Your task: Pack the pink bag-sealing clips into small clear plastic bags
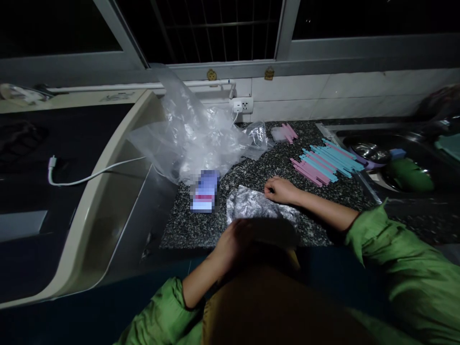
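Silver crinkled sheet point(247, 202) lies on the speckled table point(194, 232), between and under the person's two hands, its near part lost in dark shade. The right hand point(283, 190) rests at its far edge, right of the middle; the fingers are curled in toward the thumb, with a small dark gap between, and whether they pinch the sheet I cannot tell. At the near left edge the left hand point(233, 241) lies palm down; its fingertips run into shadow, so how far they are open, or what they hold, cannot be told. Just left of the sheet is a pixelated phone-like object point(206, 192), with a clear plastic bag point(204, 141) behind it. Pink and blue sticks point(325, 163) lie beyond the right forearm.
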{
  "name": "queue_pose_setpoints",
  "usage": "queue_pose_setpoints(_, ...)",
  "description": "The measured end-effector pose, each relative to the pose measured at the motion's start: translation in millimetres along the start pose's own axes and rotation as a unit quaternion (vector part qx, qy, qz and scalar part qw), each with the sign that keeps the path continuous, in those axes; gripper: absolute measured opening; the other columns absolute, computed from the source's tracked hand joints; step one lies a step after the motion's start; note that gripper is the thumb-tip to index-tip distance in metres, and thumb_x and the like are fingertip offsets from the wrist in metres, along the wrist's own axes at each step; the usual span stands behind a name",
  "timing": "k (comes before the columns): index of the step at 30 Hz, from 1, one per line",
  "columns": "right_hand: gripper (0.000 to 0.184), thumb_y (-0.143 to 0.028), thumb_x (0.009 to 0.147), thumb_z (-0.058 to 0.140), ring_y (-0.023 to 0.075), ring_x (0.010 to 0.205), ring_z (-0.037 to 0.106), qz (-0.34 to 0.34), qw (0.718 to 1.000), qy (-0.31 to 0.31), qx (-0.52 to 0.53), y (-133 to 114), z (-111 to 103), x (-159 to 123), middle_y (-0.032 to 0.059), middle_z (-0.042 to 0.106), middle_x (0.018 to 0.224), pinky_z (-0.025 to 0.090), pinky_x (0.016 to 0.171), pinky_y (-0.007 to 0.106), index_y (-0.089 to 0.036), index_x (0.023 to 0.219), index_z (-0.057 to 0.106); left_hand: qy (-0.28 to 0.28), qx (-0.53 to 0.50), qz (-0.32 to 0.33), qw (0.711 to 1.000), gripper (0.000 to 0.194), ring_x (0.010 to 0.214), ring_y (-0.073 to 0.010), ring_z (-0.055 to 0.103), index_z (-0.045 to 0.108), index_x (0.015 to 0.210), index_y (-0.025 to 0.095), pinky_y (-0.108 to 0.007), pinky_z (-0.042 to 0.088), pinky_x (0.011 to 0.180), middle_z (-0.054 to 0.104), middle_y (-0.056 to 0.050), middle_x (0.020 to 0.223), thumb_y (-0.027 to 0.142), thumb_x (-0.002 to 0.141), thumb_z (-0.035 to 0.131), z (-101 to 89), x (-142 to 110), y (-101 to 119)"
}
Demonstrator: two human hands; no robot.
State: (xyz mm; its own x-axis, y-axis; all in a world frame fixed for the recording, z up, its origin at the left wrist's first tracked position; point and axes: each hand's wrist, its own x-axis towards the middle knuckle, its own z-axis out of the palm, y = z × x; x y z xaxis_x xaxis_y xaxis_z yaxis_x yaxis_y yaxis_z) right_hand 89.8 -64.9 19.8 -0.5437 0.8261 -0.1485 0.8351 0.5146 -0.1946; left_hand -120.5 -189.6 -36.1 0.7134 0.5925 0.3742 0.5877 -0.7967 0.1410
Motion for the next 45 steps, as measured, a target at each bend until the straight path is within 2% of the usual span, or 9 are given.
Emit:
queue_pose_setpoints(7,0.018,-0.029,0.077,0.047,0.0186,0.072,0.06,0.188,0.982,-0.008,-0.027,8,0,-34,0.004,0.068,0.074,0.031,0.053,0.024,-0.021,0.071,0.062,0.052,0.019,-0.102,0.993,0.028,0.104,-0.0261,0.051,0.06,0.103,0.016,-0.048,0.041,0.093,0.059,-0.012,0.111,0.031,0.08,0.054,-12.3,6,-24)
queue_pose_setpoints(13,0.023,-0.039,0.078,0.048,0.0176,0.063,0.059,0.234,0.972,-0.013,-0.006,9,6,-67,0.0022,0.066,0.065,0.029,0.049,0.024,-0.022,0.068,0.06,0.061,0.049,-0.051,0.996,0.027,0.104,-0.0232,0.052,0.057,0.109,0.017,-0.042,0.046,0.088,0.059,-0.011,0.11,0.021,0.085,0.046,-18.2,11,-36)
queue_pose_setpoints(16,0.021,-0.036,0.081,0.048,0.0162,0.063,0.058,0.151,0.987,0.05,0.014,20,11,-83,0.002,0.065,0.069,0.035,0.053,0.025,-0.021,0.076,0.061,0.049,0.07,0.011,0.996,0.025,0.102,-0.022,0.053,0.059,0.106,0.015,-0.039,0.046,0.086,0.062,-0.01,0.107,0.018,0.085,0.046,-25.3,9,-41)
queue_pose_setpoints(21,0.029,-0.018,0.087,0.038,0.0161,0.075,0.055,-0.127,0.973,0.18,-0.066,41,18,-96,0.0068,0.063,0.082,0.039,0.063,0.026,-0.021,0.102,0.062,0.039,0.139,0.13,0.981,0.022,0.098,-0.0192,0.055,0.062,0.098,0.014,-0.036,0.044,0.087,0.064,-0.008,0.103,0.012,0.086,0.043,-35.4,10,-45)
queue_pose_setpoints(27,0.028,-0.017,0.088,0.037,0.0154,0.069,0.048,-0.221,0.947,0.178,-0.152,45,21,-88,0.0064,0.061,0.079,0.033,0.057,0.027,-0.021,0.094,0.064,-0.018,0.123,0.22,0.968,0.02,0.089,-0.0172,0.056,0.063,0.091,0.012,-0.031,0.045,0.077,0.066,-0.009,0.093,0.014,0.087,0.043,-28.8,34,-47)
queue_pose_setpoints(30,0.028,-0.016,0.088,0.037,0.0151,0.07,0.047,-0.222,0.946,0.185,-0.146,47,23,-86,0.0066,0.06,0.08,0.033,0.057,0.026,-0.02,0.093,0.064,-0.034,0.086,0.174,0.98,0.021,0.081,-0.0163,0.057,0.063,0.088,0.014,-0.03,0.044,0.069,0.066,-0.008,0.089,0.018,0.088,0.042,-21.5,38,-50)
queue_pose_setpoints(36,0.027,-0.017,0.088,0.038,0.0148,0.07,0.048,-0.227,0.944,0.212,-0.112,54,28,-84,0.006,0.061,0.078,0.034,0.057,0.026,-0.02,0.086,0.064,0.016,-0.051,0.046,0.998,0.018,0.085,-0.017,0.057,0.063,0.089,0.016,-0.03,0.045,0.072,0.067,-0.006,0.087,0.019,0.085,0.045,-11.5,32,-54)
queue_pose_setpoints(42,0.023,-0.027,0.087,0.044,0.0153,0.075,0.053,-0.164,0.967,0.194,0.022,55,34,-78,0.0063,0.062,0.079,0.041,0.065,0.026,-0.019,0.081,0.064,0.055,-0.21,-0.122,0.968,0.015,0.076,-0.015,0.058,0.062,0.078,0.016,-0.028,0.047,0.072,0.066,-0.005,0.076,0.019,0.082,0.048,-8.3,34,-49)
queue_pose_setpoints(45,0.02,-0.02,0.083,0.044,0.016,0.077,0.055,-0.113,0.977,0.16,0.088,50,34,-73,0.006,0.063,0.079,0.043,0.069,0.027,-0.019,0.08,0.064,0.072,-0.21,-0.215,0.951,0.014,0.072,-0.016,0.058,0.061,0.072,0.016,-0.03,0.047,0.069,0.064,-0.004,0.071,0.019,0.078,0.049,-8.3,35,-46)
